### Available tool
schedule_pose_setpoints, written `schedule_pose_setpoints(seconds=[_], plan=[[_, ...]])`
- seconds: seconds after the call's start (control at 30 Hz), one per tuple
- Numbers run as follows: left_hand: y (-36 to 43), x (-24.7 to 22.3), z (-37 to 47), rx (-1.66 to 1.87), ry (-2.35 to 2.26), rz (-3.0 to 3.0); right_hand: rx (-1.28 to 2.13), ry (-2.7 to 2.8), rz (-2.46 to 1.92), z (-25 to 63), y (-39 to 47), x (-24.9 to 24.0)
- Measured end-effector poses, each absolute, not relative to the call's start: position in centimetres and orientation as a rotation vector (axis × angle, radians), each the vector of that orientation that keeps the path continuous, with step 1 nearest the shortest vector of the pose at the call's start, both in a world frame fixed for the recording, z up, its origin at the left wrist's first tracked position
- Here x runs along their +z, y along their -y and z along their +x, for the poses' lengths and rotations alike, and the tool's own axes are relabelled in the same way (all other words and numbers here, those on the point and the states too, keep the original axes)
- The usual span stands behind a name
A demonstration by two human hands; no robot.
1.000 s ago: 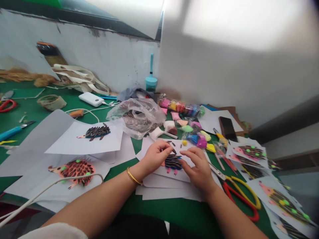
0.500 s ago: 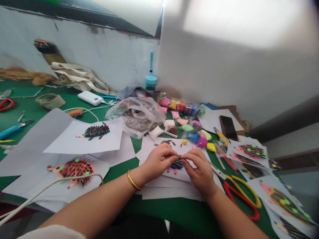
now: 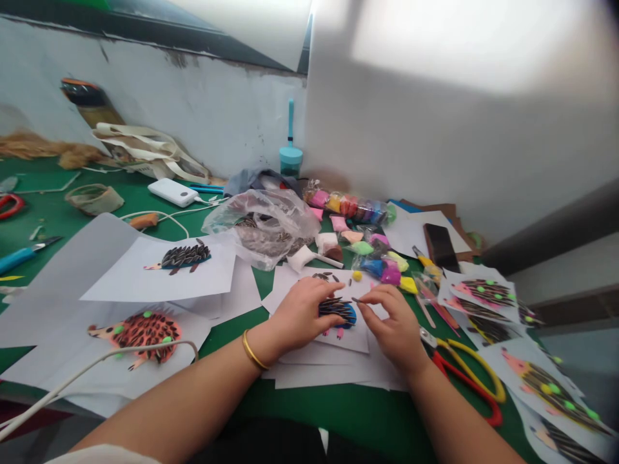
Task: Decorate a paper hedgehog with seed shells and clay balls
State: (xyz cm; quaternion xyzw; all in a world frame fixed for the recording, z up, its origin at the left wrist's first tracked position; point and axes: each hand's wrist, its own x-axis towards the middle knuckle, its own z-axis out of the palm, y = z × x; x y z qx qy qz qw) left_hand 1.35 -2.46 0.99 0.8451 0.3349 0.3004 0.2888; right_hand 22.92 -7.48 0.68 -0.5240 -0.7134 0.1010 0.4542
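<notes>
On a white sheet (image 3: 355, 341) lies a hedgehog of blue clay (image 3: 350, 314) with pink feet, its back set with rows of striped sunflower seeds. My right hand (image 3: 394, 325), just right of it, pinches a single sunflower seed (image 3: 356, 300) between thumb and fingertips. Thumb and fingers apart, my left hand (image 3: 302, 316) rests at the hedgehog's left side and hides its left end. Loose seeds (image 3: 325, 277) and a small yellow clay ball (image 3: 356, 276) lie on the paper behind.
Beyond the sheet are a plastic bag of seeds (image 3: 271, 232) and several packets of coloured clay (image 3: 372, 265). Large scissors (image 3: 467, 367) lie beside my right forearm. Finished hedgehog pictures (image 3: 546, 380) lie at right, others (image 3: 145, 335) at left, crossed by a white cable (image 3: 87, 370).
My hands have parted from a shared pinch above the hedgehog. The left fingers have spread, and the right hand has moved slightly right with the seed.
</notes>
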Motion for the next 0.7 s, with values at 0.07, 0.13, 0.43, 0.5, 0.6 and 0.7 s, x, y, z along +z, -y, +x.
schedule_pose_setpoints(seconds=[0.07,0.13,0.43,0.5,0.6,0.7], plan=[[2.2,1.0,0.9,0.703,-0.932,2.331,0.269,1.722,-1.406,24.0,6.9,0.4],[1.9,0.9,0.5,0.595,-0.957,2.373,0.334,1.724,-1.499,25.0,6.4,0.1],[1.7,0.5,-0.3,0.368,-1.016,2.468,0.557,1.927,-1.602,25.0,6.0,-0.8],[1.7,0.5,-0.3,0.369,-1.007,2.467,0.537,1.933,-1.594,24.7,6.0,-0.9],[1.7,0.5,-0.4,0.382,-0.991,2.465,0.487,1.960,-1.581,24.5,6.0,-1.0],[1.7,0.5,-0.4,0.402,-0.986,2.459,0.447,2.002,-1.574,24.4,6.0,-1.0]])
